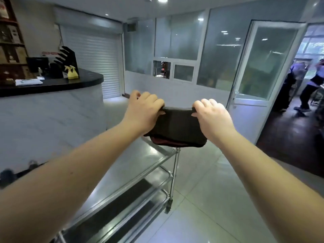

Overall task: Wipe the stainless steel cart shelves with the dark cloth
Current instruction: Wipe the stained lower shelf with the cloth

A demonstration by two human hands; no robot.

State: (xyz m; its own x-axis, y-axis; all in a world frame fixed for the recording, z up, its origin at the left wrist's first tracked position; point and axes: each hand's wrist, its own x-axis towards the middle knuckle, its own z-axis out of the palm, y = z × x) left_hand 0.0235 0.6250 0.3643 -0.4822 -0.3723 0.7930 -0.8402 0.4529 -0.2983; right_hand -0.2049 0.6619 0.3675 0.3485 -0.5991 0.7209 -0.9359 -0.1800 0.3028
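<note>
Entry: dark folded cloth [177, 127], held between our left hand [143, 113] and right hand [212, 116], over the far end of our three-shelf stainless steel cart [140, 163]. Left of cart: curved white stone-fronted counter [52, 116]. Right, beyond: open glass-panelled door [263, 67].

No text can be read; print on the red-and-white wall strips [50, 53] and the brown shelf boxes [10, 54] is blurred.
</note>
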